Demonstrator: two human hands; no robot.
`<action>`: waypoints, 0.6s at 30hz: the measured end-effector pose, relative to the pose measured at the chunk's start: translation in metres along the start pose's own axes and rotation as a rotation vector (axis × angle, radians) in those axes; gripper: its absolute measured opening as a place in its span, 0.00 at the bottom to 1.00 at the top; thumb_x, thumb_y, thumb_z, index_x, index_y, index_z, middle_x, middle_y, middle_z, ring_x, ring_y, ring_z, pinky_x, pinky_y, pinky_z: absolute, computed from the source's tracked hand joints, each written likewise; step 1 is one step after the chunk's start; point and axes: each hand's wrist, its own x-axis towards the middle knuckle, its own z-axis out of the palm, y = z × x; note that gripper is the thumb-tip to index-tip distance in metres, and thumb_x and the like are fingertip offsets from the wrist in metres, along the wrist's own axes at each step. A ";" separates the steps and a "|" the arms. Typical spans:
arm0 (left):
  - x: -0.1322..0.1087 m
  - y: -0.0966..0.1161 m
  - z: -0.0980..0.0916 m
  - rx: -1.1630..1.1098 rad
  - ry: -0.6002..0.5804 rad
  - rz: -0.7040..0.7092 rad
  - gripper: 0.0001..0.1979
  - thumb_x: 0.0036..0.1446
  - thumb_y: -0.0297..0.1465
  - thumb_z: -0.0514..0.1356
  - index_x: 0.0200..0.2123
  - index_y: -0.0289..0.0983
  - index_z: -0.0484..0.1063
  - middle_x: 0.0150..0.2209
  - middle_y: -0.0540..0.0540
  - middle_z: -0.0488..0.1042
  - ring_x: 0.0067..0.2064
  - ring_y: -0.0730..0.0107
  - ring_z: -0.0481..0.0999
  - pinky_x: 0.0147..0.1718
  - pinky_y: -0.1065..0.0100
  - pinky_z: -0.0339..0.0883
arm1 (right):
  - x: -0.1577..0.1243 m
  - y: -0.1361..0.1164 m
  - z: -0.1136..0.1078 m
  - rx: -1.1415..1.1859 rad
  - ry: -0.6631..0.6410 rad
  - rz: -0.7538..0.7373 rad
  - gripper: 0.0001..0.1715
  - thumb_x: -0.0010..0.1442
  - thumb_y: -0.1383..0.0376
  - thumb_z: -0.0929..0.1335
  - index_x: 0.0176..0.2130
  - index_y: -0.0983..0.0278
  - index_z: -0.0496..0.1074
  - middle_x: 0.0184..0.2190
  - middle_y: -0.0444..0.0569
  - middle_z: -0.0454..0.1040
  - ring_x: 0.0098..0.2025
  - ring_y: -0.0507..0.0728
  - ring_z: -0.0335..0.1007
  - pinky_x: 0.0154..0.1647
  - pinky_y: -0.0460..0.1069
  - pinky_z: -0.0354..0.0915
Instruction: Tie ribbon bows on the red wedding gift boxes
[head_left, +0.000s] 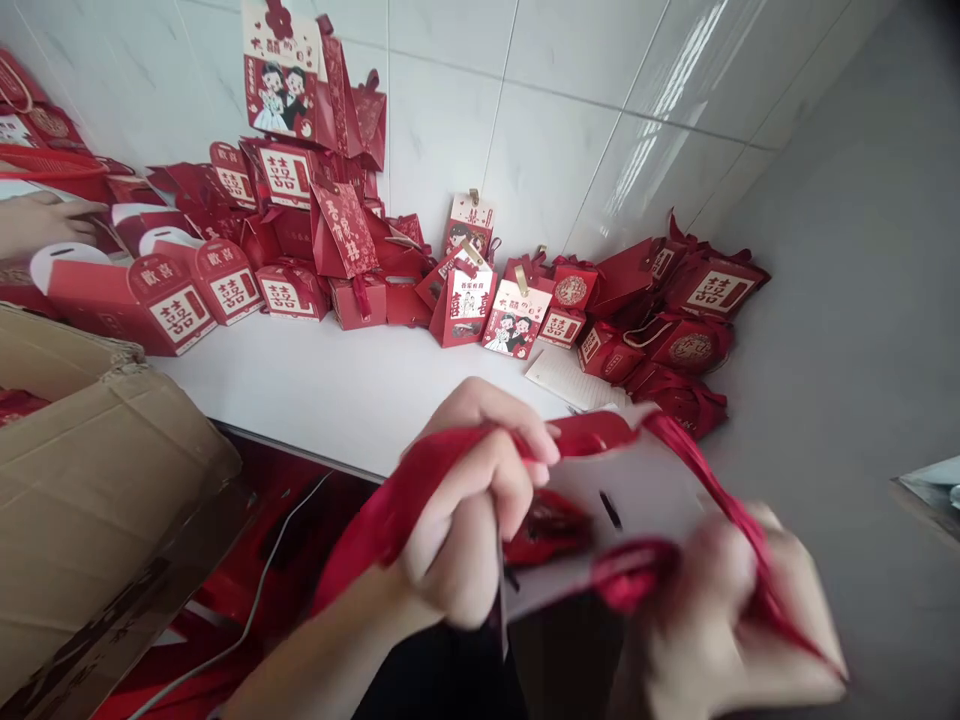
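Observation:
In front of me is an open candy box (pixel 652 478), white inside, with slits in its flaps and small red things in it that are too blurred to name. My left hand (pixel 472 500) is closed at the box's left edge, and a wide red ribbon (pixel 420 480) runs through its fingers. On the opposite side, my right hand (pixel 739 610) is closed on a ribbon strand (pixel 694 455) that trails over its back. Motion smears this hand, and a loop of ribbon (pixel 634 575) lies just to its left.
Red wedding candy boxes (pixel 281 175) are stacked along the tiled wall on the white table (pixel 300 385). A notepad (pixel 574 378) lies near the right-hand pile. An open cardboard carton (pixel 97 480) stands at left, beside a white cable (pixel 262 580). Another person's hand (pixel 49 222) is at far left.

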 end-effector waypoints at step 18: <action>0.110 -0.199 -0.005 -0.082 -0.021 -0.295 0.08 0.43 0.34 0.53 0.25 0.35 0.66 0.25 0.52 0.65 0.17 0.81 0.61 0.11 0.76 0.57 | 0.117 0.145 0.081 0.539 -0.524 0.538 0.27 0.49 0.45 0.68 0.39 0.63 0.67 0.26 0.42 0.66 0.19 0.48 0.61 0.10 0.41 0.52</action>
